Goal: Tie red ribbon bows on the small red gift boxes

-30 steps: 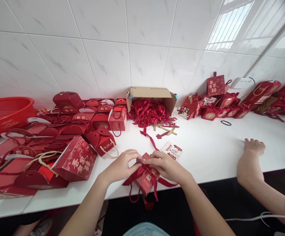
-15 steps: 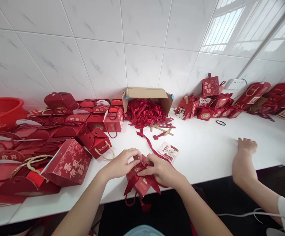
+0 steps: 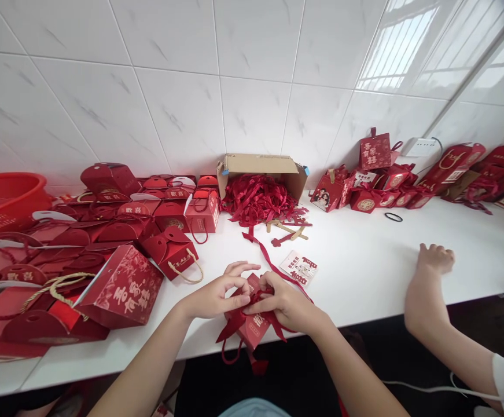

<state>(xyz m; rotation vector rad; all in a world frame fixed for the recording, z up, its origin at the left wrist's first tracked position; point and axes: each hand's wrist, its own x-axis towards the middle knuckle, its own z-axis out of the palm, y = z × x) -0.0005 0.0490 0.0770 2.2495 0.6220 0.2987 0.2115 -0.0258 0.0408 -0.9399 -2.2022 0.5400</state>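
A small red gift box (image 3: 252,333) lies at the counter's front edge, with a dark red ribbon (image 3: 230,325) tied over it in loops. At its left side my left hand (image 3: 219,295) pinches the ribbon between thumb and forefinger, while its other fingers stretch out above. My right hand (image 3: 284,304) is closed on the ribbon at the middle of the box; its fingertips partly hide the knot. The box's cord handle (image 3: 232,358) hangs over the edge. Just beyond my right hand lies a printed photo card (image 3: 299,267) with a ribbon strip beside it.
Many red gift boxes (image 3: 121,286) crowd the left, beside a red plastic basin (image 3: 8,202). A cardboard box (image 3: 262,164) of ribbons stands by the wall. More finished-looking boxes (image 3: 373,197) and a black band (image 3: 393,217) are at right. Another person's hand (image 3: 437,258) rests on the counter.
My left hand's fingers have lifted and straightened, its thumb and forefinger drawing together at the ribbon. My right hand has barely moved. The other person's forearm has shifted slightly left.
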